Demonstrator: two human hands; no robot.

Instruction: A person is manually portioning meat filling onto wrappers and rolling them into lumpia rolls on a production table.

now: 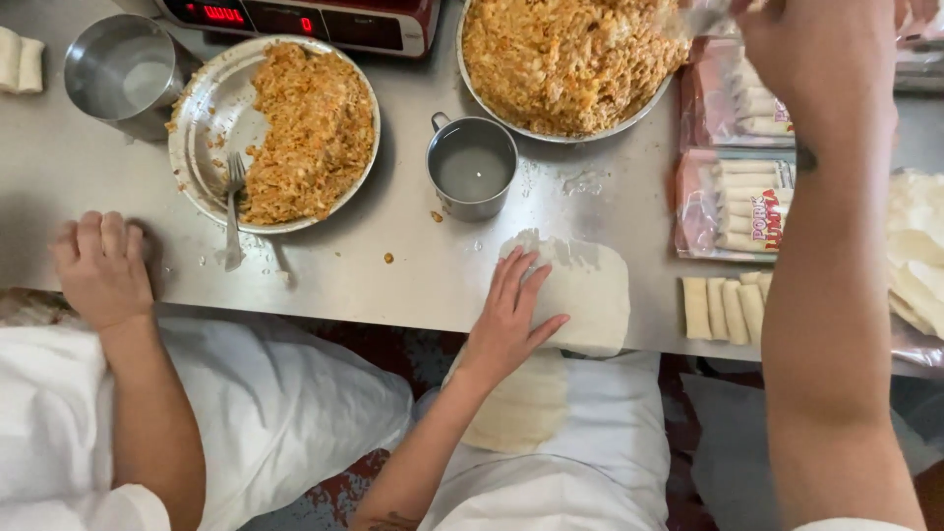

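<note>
My left hand (506,320) lies flat, fingers apart, on a pale square wrapper (590,285) at the near edge of the steel table (413,265). My right hand (816,49) is stretched to the far right, shut on a blurred metal utensil (693,20) at the rim of a large plate (551,133) heaped with orange-brown minced filling (560,59). A stack of more wrappers (521,403) rests on my lap below the table edge.
A metal cup of water (472,167) stands behind the wrapper. At the left are a second plate (197,118) of filling with a fork (234,206), and a co-worker's fist (98,265). Rolled rolls (728,310), filled packs (737,202) and loose wrappers (919,256) lie right.
</note>
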